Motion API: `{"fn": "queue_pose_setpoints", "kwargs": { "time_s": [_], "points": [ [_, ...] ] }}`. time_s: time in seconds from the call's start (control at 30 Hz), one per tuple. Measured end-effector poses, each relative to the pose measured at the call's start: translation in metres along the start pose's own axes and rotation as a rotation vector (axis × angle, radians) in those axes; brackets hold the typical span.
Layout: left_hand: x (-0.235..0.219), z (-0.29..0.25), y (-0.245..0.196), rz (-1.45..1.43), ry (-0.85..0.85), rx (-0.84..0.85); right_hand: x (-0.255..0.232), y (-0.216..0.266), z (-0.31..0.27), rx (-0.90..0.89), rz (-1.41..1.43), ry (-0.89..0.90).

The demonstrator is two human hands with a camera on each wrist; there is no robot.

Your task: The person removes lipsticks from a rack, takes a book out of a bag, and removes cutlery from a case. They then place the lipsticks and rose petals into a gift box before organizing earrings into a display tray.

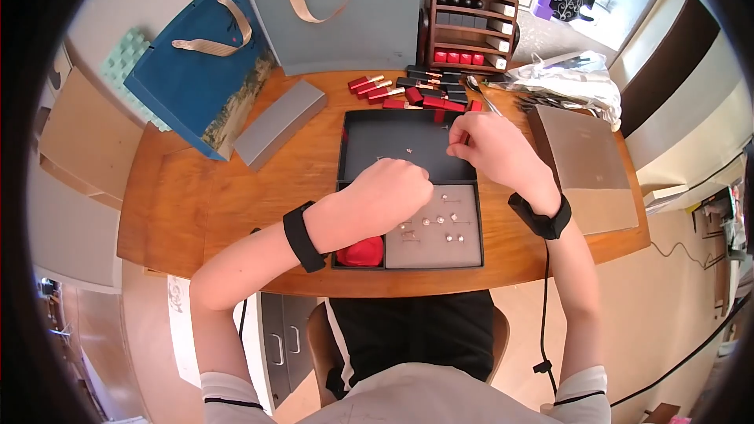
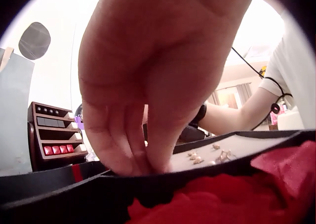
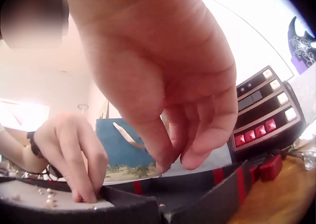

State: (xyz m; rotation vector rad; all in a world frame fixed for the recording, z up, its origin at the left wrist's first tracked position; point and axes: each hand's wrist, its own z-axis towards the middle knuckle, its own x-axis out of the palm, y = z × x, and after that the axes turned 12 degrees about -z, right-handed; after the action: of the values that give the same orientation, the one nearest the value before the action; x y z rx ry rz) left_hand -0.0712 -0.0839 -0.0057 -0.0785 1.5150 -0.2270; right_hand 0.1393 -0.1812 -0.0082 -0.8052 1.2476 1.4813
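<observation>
A black jewellery box (image 1: 479, 263) lies open on the table in front of me. Its beige pad (image 1: 416, 257) bears several pearl earrings (image 1: 450, 238), and red cloth (image 1: 361, 252) fills the compartment at its left. My left hand (image 1: 381, 195) reaches down over the pad's far left corner with thumb and fingers drawn together. Its fingertips are hidden behind the box edge in the left wrist view, so I cannot tell what they hold. My right hand (image 1: 499, 149) hovers above the right side of the dark back section (image 1: 377, 129), fingers loosely bent, a narrow gap between thumb and forefinger. A few tiny pieces lie in that section.
Red and black lipsticks (image 1: 424, 98) lie behind the box, before a wooden rack (image 1: 471, 27). A long grey box (image 1: 280, 124) and two paper bags (image 1: 334, 23) stand at the back left. A brown box (image 1: 581, 145) is on the right.
</observation>
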Motion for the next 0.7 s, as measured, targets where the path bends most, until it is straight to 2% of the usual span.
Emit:
{"fn": "queue_pose_setpoints", "kwargs": {
  "time_s": [0.17,0.27,0.37,0.53,0.7],
  "points": [
    [0.001,-0.003,0.000,0.144,-0.012,0.143,0.014,-0.005,0.003,0.004,-0.017,-0.085],
    [0.007,-0.004,-0.003,0.223,-0.079,0.132,0.018,-0.002,0.000,-0.001,0.049,-0.131],
    [0.004,-0.006,-0.008,0.246,-0.078,0.075,0.014,0.002,0.000,-0.019,0.120,-0.101],
    [-0.019,-0.007,0.007,0.026,-0.237,-0.063,-0.001,0.012,-0.006,-0.029,0.142,-0.066],
    [-0.028,-0.007,0.040,-0.006,-0.340,-0.220,-0.002,0.003,-0.011,-0.221,0.199,0.095]
  ]
}}
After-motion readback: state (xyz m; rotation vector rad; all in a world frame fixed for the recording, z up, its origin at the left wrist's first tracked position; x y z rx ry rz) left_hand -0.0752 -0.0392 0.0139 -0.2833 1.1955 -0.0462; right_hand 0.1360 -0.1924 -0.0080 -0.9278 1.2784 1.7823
